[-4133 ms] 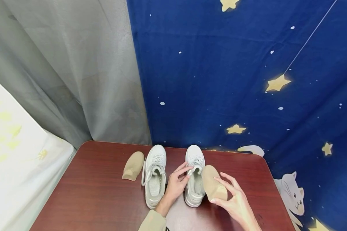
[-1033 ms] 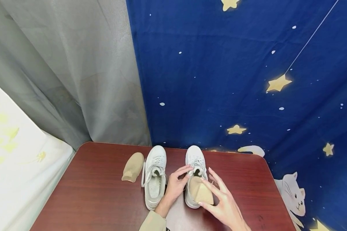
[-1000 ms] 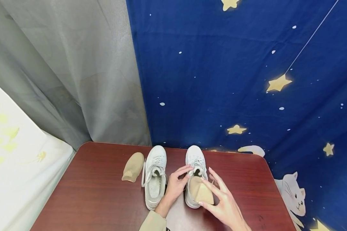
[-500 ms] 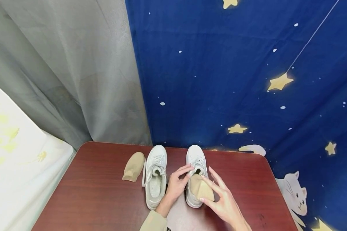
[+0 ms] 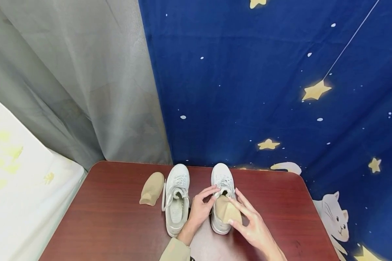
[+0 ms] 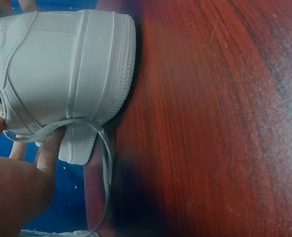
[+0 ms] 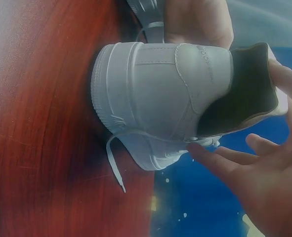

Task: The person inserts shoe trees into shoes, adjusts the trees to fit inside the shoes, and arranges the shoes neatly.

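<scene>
A white sneaker (image 5: 221, 174) stands upright on the table, toe pointing away. My right hand (image 5: 253, 223) pinches a beige moulded shoe insert (image 5: 231, 212) between thumb and fingers. The insert's rounded end is in the sneaker's opening, and its cut end tilts up and to the right over the heel. In the right wrist view the insert (image 7: 244, 94) looks dark with shadow above the heel collar. My left hand (image 5: 200, 206) grips the sneaker's left side near the laces, thumb at the collar edge. How deep the insert reaches is hidden.
A second white sneaker (image 5: 177, 177) stands left of my left hand, its lace loose at the side. Beyond it lies another beige insert (image 5: 152, 188). The red-brown table (image 5: 117, 217) ends at a grey curtain (image 5: 127, 108) and a blue star-patterned curtain (image 5: 215, 108).
My right hand has brought the insert leftward from beside the sneaker to its opening. Over the last second the insert has shifted slightly forward. My left hand stays on the sneaker.
</scene>
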Tool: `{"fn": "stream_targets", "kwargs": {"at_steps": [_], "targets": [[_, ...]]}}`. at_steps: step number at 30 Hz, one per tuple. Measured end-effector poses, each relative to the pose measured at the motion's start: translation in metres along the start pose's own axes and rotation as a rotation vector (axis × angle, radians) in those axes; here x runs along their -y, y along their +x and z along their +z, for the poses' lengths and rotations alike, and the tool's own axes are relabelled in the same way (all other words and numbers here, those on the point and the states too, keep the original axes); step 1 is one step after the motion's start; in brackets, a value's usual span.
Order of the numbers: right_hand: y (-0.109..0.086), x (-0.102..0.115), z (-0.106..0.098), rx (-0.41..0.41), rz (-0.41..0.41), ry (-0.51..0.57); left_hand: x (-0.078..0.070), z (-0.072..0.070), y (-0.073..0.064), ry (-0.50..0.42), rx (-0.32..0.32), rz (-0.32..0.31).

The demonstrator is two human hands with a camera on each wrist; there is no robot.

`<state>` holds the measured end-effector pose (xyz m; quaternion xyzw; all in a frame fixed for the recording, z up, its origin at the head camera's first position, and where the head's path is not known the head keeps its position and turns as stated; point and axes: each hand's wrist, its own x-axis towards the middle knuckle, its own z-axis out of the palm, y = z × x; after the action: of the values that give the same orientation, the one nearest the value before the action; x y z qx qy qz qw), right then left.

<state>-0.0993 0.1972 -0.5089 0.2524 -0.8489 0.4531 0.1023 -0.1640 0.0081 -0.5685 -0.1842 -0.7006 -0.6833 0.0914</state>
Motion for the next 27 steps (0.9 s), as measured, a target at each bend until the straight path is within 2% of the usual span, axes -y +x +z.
{"fn": "stream_targets", "kwargs": {"at_steps": [4,10,14,20,27], "targets": [[-0.002,-0.017,0.007,0.015,0.025,0.037,0.0,0.0,-0.001,-0.006,-0.002,-0.021],[0.007,0.001,0.004,0.035,0.086,0.116,0.001,0.0,0.0,-0.026,-0.001,-0.002],[0.007,-0.003,0.006,0.02,0.053,0.11,0.001,0.0,0.0,-0.013,-0.014,0.027],[0.007,-0.007,0.01,-0.026,-0.022,0.056,-0.001,0.0,-0.001,0.013,-0.025,0.033],[0.008,-0.009,0.008,-0.02,0.0,0.072,-0.001,0.001,0.0,0.005,-0.02,0.0]]}}
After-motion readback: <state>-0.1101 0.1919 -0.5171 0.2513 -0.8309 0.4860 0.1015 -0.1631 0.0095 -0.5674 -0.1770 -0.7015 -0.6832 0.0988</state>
